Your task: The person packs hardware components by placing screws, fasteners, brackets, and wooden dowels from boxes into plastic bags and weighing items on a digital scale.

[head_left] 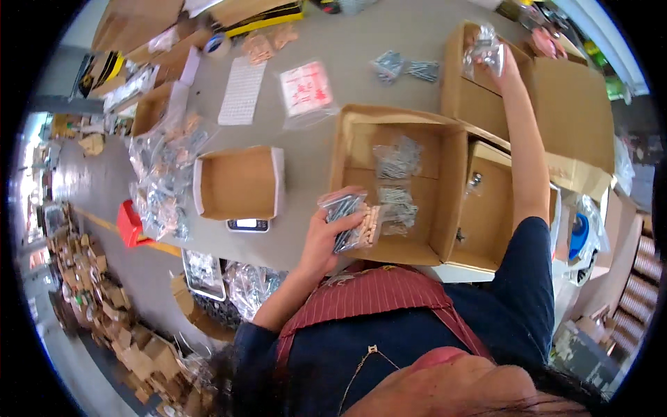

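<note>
My left hand (325,240) is closed on clear bags, one of long grey screws (342,208) and one of pale wooden dowels (367,228), at the near left edge of a large open cardboard box (358,167). Inside that box lie bags of screws (398,158) and further bagged hardware (397,205). At the far right, my right hand (507,68) grips a clear plastic bag (486,55) over another open cardboard box (479,104). What this bag contains is too small to tell.
A smaller box (486,215) with a few metal parts adjoins the large one. To the left, a shallow cardboard tray (236,184) sits on a scale (248,226). Bagged hardware (163,181) is heaped at the table's left edge. Beyond are a white sheet (242,90) and a red-printed packet (306,89).
</note>
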The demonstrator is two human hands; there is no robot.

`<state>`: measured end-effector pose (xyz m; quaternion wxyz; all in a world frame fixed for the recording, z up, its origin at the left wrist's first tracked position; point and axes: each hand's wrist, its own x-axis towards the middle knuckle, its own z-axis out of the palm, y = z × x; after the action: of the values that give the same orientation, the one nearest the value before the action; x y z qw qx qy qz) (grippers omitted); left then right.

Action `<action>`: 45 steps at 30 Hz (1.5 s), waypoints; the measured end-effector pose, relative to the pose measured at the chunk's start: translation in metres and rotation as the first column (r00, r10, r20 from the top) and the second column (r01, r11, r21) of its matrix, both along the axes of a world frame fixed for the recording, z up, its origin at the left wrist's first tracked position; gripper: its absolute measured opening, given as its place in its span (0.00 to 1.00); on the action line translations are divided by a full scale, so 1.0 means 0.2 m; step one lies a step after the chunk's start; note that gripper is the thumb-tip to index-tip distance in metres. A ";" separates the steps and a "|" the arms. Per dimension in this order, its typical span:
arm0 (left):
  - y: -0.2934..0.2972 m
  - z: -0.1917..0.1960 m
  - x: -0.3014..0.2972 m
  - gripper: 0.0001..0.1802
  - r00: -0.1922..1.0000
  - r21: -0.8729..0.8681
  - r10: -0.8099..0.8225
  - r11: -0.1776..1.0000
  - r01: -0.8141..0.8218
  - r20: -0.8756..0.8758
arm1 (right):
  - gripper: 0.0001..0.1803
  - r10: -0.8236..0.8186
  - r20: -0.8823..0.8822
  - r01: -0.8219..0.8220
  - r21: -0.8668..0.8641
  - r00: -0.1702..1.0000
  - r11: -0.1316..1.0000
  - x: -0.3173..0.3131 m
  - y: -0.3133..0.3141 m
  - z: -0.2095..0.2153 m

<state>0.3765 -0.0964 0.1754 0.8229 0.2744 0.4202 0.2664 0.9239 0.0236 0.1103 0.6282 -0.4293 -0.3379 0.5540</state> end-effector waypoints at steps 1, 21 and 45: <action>0.04 0.02 -0.01 0.26 0.999 -0.010 -0.040 0.999 0.040 0.017 | 0.20 0.144 -0.131 -0.133 0.083 0.981 0.988 -0.05 0.07 0.06; 0.27 0.03 -0.41 0.24 0.987 0.019 0.156 0.987 -0.157 0.048 | 0.17 -0.018 -0.030 0.015 -0.105 0.999 0.994 -1.33 0.62 0.31; -0.16 0.01 -0.20 0.16 0.992 0.073 0.093 0.992 -0.099 0.090 | 0.21 0.007 0.998 0.563 0.033 -0.068 0.826 -0.69 -1.58 -0.28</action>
<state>0.3358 -0.1287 0.1764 0.8153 0.2736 0.3863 0.3334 0.7865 -0.2924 0.0544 0.2038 -0.8670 -0.4547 -0.0045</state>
